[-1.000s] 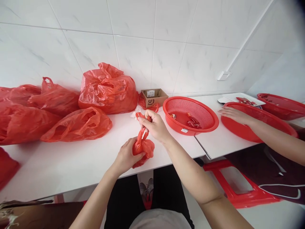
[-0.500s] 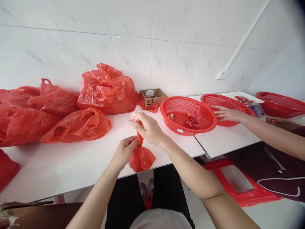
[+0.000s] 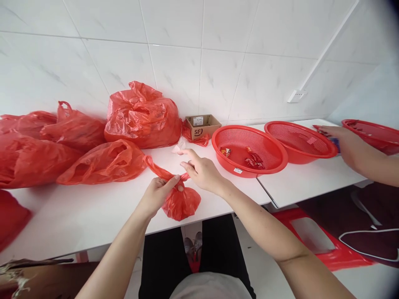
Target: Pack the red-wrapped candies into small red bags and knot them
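A small filled red plastic bag (image 3: 182, 204) rests near the front edge of the white table. My left hand (image 3: 156, 194) pinches its twisted neck, thumb on top. From that grip one twisted end of the bag sticks out to the upper left; a shorter end runs right, toward my right hand (image 3: 204, 174). My right hand's index finger and thumb are apart, and its lower fingers curl around the short end, partly hidden. Just beyond the right fingertips lies a pale, pinkish scrap (image 3: 180, 146).
Several large red plastic bags (image 3: 141, 118) fill the table's left and back. A small cardboard box (image 3: 198, 132) stands by the wall. To the right are a red basket (image 3: 222, 160) with small wrapped packets and a second basket (image 3: 289, 153). A co-worker's arm (image 3: 368, 155) reaches in beyond.
My hands have moved apart slightly. The bag's neck, upright before, now has one end bent out to the left. The co-worker's hand has left the second basket and moved right.
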{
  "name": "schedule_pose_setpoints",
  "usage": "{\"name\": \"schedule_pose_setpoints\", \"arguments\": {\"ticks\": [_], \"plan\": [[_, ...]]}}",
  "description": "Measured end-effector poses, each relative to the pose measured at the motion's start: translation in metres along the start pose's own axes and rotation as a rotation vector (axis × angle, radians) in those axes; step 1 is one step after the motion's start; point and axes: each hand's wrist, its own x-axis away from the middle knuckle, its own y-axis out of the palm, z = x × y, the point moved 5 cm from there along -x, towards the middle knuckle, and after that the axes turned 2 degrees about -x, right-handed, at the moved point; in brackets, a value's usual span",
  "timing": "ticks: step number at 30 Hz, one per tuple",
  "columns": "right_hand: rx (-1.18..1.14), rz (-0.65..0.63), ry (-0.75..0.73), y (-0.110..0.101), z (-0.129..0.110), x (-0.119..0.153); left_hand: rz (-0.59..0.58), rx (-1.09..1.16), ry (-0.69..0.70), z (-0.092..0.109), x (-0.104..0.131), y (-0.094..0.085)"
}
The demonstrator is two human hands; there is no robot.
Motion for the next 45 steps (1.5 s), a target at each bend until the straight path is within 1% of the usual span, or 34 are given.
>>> {"name": "schedule_pose_setpoints", "arguments": {"ticks": [2, 4, 6, 8, 10, 12, 14, 15, 16, 17, 19, 21, 22, 24, 26, 28, 30, 31, 33, 35, 36, 38, 40, 42, 45], "plan": [[-0.037, 0.077, 0.006, -0.004, 0.0, 0.009, -0.026, 0.016, 0.017, 0.005, 0.003, -0.003], [-0.132, 0.099, 0.045, 0.001, 0.003, 0.02, -0.036, 0.037, 0.047, 0.01, 0.005, -0.007], [-0.265, 0.072, 0.099, 0.011, 0.009, 0.031, -0.025, 0.025, 0.08, 0.011, 0.007, -0.01], [-0.379, 0.017, 0.146, 0.023, 0.016, 0.039, -0.005, -0.02, 0.1, 0.008, 0.007, -0.012], [-0.371, -0.002, 0.179, 0.03, 0.023, 0.043, 0.042, -0.073, 0.114, 0.002, 0.007, -0.012], [-0.234, 0.071, 0.152, 0.027, 0.027, 0.042, 0.094, -0.13, 0.144, -0.002, 0.009, -0.013], [-0.109, 0.165, 0.041, 0.021, 0.025, 0.038, 0.112, -0.199, 0.192, -0.003, 0.011, -0.012], [-0.106, 0.179, -0.022, 0.02, 0.023, 0.036, 0.099, -0.23, 0.214, -0.003, 0.012, -0.011], [-0.145, 0.165, -0.063, 0.021, 0.023, 0.034, 0.076, -0.254, 0.228, -0.002, 0.013, -0.01], [-0.208, 0.135, -0.071, 0.024, 0.023, 0.032, 0.06, -0.274, 0.241, -0.001, 0.014, -0.01], [-0.363, 0.068, -0.013, 0.033, 0.027, 0.031, 0.063, -0.282, 0.279, 0.001, 0.016, -0.011], [-0.486, 0.039, 0.033, 0.045, 0.027, 0.034, 0.109, -0.254, 0.342, 0.002, 0.018, -0.015], [-0.511, 0.036, 0.021, 0.051, 0.024, 0.037, 0.156, -0.243, 0.382, 0.002, 0.018, -0.017], [-0.482, 0.046, -0.035, 0.06, 0.015, 0.044, 0.253, -0.229, 0.443, -0.003, 0.019, -0.02], [-0.416, 0.065, -0.066, 0.065, 0.009, 0.051, 0.333, -0.24, 0.471, -0.009, 0.021, -0.021], [-0.422, 0.05, -0.045, 0.065, 0.007, 0.054, 0.357, -0.251, 0.47, -0.014, 0.023, -0.019], [-0.506, 0.017, -0.009, 0.062, 0.01, 0.053, 0.355, -0.267, 0.47, -0.015, 0.025, -0.016], [-0.562, 0.016, 0.013, 0.059, 0.013, 0.052, 0.35, -0.276, 0.475, -0.014, 0.027, -0.015], [-0.683, 0.053, 0.069, 0.053, 0.02, 0.048, 0.355, -0.307, 0.509, -0.009, 0.03, -0.013], [-0.789, 0.074, 0.126, 0.052, 0.026, 0.045, 0.377, -0.362, 0.559, -0.004, 0.033, -0.011], [-0.828, 0.062, 0.146, 0.053, 0.028, 0.044, 0.385, -0.395, 0.584, -0.002, 0.034, -0.011], [-0.88, 0.009, 0.167, 0.058, 0.028, 0.043, 0.369, -0.456, 0.615, 0.001, 0.036, -0.012], [-0.876, -0.037, 0.177, 0.061, 0.026, 0.043, 0.304, -0.483, 0.605, 0.002, 0.036, -0.015], [-0.779, -0.062, 0.173, 0.061, 0.022, 0.044, 0.189, -0.479, 0.541, 0.001, 0.035, -0.02], [-0.501, -0.093, 0.09, 0.057, 0.013, 0.043, -0.019, -0.441, 0.38, -0.003, 0.034, -0.029]]}}
